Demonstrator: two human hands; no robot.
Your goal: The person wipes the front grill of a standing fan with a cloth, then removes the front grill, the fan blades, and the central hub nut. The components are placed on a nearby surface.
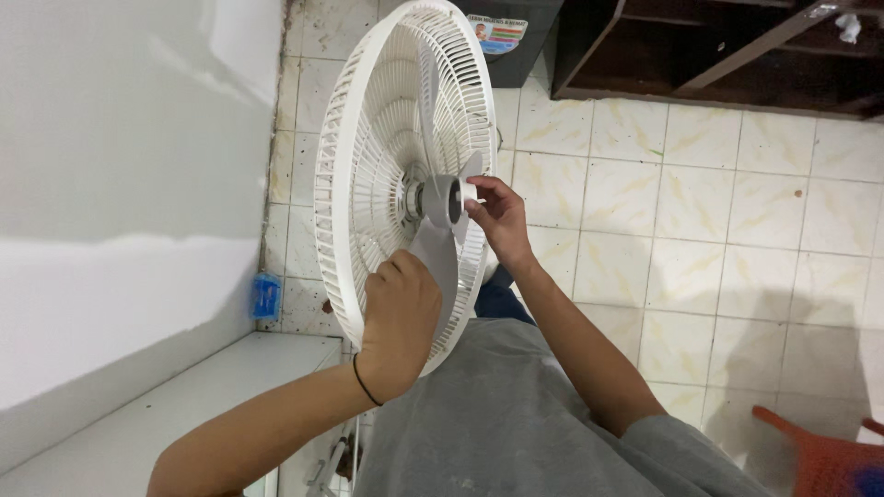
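- Grey shirt (pixel 516 414) fills the bottom, nearest the camera.
- Left hand (pixel 398 322) clamped on the lower fan blade (pixel 435 262), holding it against the white fan guard (pixel 354 184).
- Right hand (pixel 497 216) pinches the small white cap (pixel 468 191) at the hub (pixel 445 200); right is nearer it.
- Hub axis points toward the right hand; fan is ahead, above the tiled floor (pixel 700 212).

the person wears a grey t-shirt (pixel 516 414) with short sleeves and small pale flecks on the cloth. a thin black band (pixel 366 382) circles the left wrist. both forearms are bare.
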